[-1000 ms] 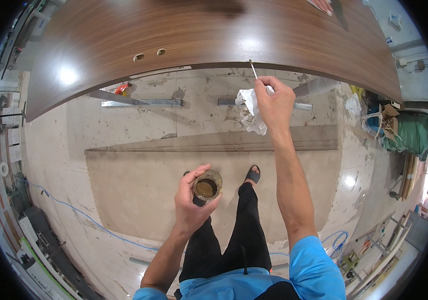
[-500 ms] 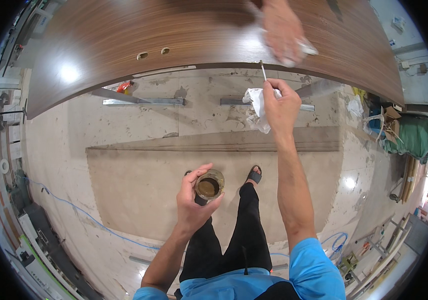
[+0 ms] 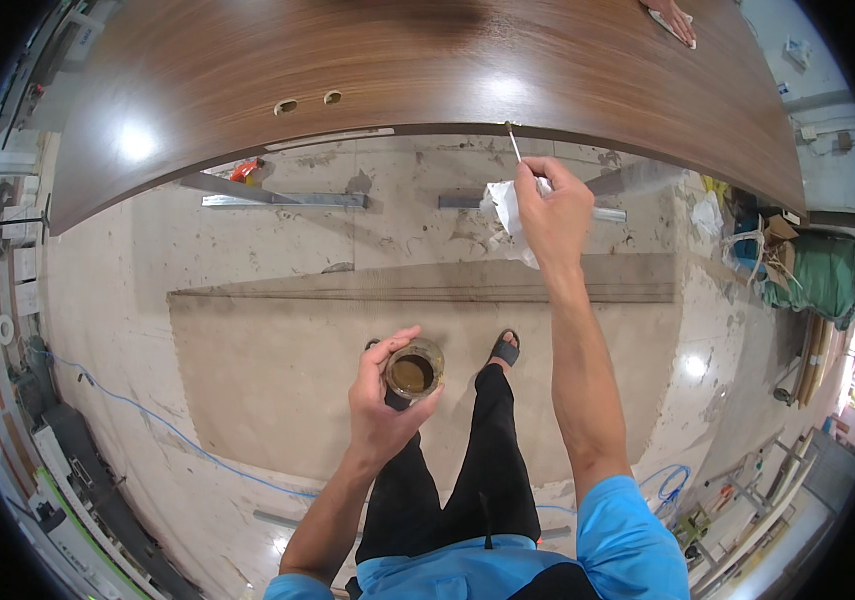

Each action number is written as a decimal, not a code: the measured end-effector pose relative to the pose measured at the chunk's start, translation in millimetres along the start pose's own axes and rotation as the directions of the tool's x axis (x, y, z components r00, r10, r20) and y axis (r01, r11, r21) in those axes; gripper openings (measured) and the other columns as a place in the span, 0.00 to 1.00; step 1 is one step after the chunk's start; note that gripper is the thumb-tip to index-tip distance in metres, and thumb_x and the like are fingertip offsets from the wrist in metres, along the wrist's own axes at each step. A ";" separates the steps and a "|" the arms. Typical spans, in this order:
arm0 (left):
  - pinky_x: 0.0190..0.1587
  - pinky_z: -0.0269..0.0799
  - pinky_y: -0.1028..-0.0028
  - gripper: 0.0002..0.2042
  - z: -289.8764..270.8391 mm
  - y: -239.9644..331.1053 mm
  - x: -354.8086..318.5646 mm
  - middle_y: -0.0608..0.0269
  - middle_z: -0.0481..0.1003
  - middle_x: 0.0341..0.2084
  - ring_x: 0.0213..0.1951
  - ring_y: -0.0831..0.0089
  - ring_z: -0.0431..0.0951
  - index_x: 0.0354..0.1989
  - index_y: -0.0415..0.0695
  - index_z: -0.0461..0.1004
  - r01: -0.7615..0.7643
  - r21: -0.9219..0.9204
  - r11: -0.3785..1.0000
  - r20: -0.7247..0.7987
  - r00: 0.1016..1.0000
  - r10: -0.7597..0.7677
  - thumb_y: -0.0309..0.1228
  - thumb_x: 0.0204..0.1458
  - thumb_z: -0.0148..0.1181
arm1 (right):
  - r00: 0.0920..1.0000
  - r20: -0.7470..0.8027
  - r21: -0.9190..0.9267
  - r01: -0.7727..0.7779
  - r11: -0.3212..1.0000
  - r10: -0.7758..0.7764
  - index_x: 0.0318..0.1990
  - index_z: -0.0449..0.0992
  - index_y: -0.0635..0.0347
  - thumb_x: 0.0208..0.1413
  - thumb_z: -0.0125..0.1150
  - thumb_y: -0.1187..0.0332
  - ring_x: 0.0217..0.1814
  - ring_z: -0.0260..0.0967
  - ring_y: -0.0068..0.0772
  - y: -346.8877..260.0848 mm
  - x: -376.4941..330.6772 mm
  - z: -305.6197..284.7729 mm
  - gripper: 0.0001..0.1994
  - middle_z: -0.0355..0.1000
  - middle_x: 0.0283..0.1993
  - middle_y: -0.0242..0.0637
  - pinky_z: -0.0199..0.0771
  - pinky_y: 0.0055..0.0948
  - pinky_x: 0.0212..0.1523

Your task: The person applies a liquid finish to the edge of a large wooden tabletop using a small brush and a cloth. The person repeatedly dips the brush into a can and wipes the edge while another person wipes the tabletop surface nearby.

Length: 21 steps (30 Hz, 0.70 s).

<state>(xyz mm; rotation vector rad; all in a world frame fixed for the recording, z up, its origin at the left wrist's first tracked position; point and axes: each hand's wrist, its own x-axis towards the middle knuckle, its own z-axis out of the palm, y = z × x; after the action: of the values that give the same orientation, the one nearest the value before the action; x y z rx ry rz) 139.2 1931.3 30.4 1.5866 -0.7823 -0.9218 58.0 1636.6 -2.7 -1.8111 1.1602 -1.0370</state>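
Brown liquid, thin stick, white cloth.
Our left hand [image 3: 380,400] grips the jar [image 3: 414,369]; our right hand [image 3: 553,205] pinches stick [image 3: 514,141] and cloth [image 3: 504,210] at the wooden panel [image 3: 398,60] edge.

Left hand [image 3: 380,405] held low near the waist, fingers curled in a grip; right hand [image 3: 553,205] raised on an outstretched arm, fingers apparently pinched together.

One jar [image 3: 415,371] of brown liquid, one thin stick [image 3: 514,141], one white rag [image 3: 504,208], one wooden panel [image 3: 398,60] with two holes [image 3: 287,106].
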 end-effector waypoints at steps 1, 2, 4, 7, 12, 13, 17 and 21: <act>0.68 0.73 0.64 0.36 0.5 -0.4 0.2 0.42 0.67 0.68 0.65 0.62 0.73 0.66 0.36 0.60 -0.003 -0.008 1.000 -0.003 1.000 0.003 0.14 0.48 0.73 | 0.999 -0.032 -0.043 -0.044 0.998 0.042 0.39 0.85 0.66 0.59 0.65 0.72 0.35 0.82 0.36 -0.8 0.8 -0.4 0.07 0.83 0.35 0.45 0.77 0.32 0.40; 0.68 0.73 0.64 0.36 1.1 -0.4 0.5 0.42 0.67 0.68 0.65 0.62 0.73 0.66 0.36 0.60 -0.011 -0.024 1.000 -0.004 1.000 0.011 0.14 0.48 0.73 | 0.998 -0.047 -0.063 -0.048 0.997 0.045 0.40 0.85 0.66 0.59 0.65 0.72 0.35 0.81 0.35 -2.2 0.5 0.1 0.07 0.83 0.35 0.45 0.77 0.32 0.40; 0.67 0.73 0.64 0.36 0.9 -0.6 1.3 0.42 0.67 0.68 0.65 0.62 0.73 0.65 0.36 0.60 -0.015 -0.010 1.000 -0.006 1.000 0.015 0.14 0.48 0.73 | 0.998 -0.061 -0.069 -0.035 0.997 0.030 0.40 0.84 0.67 0.59 0.65 0.72 0.35 0.81 0.35 -3.8 0.8 1.8 0.07 0.83 0.35 0.46 0.77 0.32 0.41; 0.66 0.75 0.66 0.35 3.9 -0.1 1.5 0.41 0.68 0.67 0.64 0.62 0.76 0.64 0.35 0.61 -0.022 -0.003 1.000 -0.016 1.000 0.022 0.14 0.48 0.74 | 0.999 -0.042 -0.048 -0.005 0.999 0.002 0.41 0.84 0.67 0.59 0.65 0.72 0.35 0.81 0.36 -2.4 -2.4 7.2 0.07 0.83 0.34 0.46 0.78 0.32 0.41; 0.66 0.75 0.66 0.34 1.8 2.1 1.4 0.40 0.69 0.66 0.63 0.62 0.77 0.63 0.34 0.62 -0.037 0.009 0.999 -0.028 0.999 0.037 0.14 0.48 0.74 | 0.991 -0.133 0.067 0.031 0.997 -0.022 0.40 0.84 0.67 0.59 0.65 0.73 0.36 0.81 0.39 5.7 -12.6 23.2 0.06 0.83 0.35 0.45 0.77 0.34 0.41; 0.66 0.75 0.66 0.34 1.1 1.8 1.4 0.40 0.69 0.66 0.63 0.61 0.77 0.63 0.34 0.62 -0.035 0.000 0.999 -0.030 0.999 0.035 0.14 0.48 0.74 | 0.989 -0.150 0.073 0.000 0.997 0.011 0.40 0.84 0.67 0.59 0.66 0.73 0.36 0.81 0.40 7.2 -12.9 28.5 0.06 0.83 0.36 0.45 0.78 0.34 0.41; 0.66 0.75 0.65 0.34 -4.2 1.1 -0.5 0.39 0.68 0.67 0.64 0.61 0.76 0.63 0.34 0.62 -0.020 -0.014 1.000 -0.038 0.999 0.020 0.14 0.48 0.74 | 0.997 -0.071 0.089 0.047 0.995 -0.041 0.42 0.84 0.68 0.61 0.67 0.73 0.39 0.80 0.31 3.1 -21.0 57.3 0.07 0.84 0.38 0.42 0.77 0.30 0.43; 0.67 0.74 0.65 0.34 -12.7 1.2 -4.1 0.38 0.68 0.67 0.65 0.61 0.75 0.63 0.34 0.61 -0.014 -0.017 1.000 -0.039 0.999 0.014 0.14 0.48 0.74 | 0.988 -0.149 0.090 0.056 0.994 -0.042 0.41 0.84 0.66 0.60 0.67 0.74 0.37 0.80 0.37 0.0 -30.1 72.5 0.06 0.83 0.36 0.43 0.78 0.33 0.42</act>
<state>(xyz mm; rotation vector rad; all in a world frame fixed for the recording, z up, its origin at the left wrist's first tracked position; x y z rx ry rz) 148.3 1940.6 33.7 1.5780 -0.7555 -0.8829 115.3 1675.9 -39.0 -1.7212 1.1375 -1.2505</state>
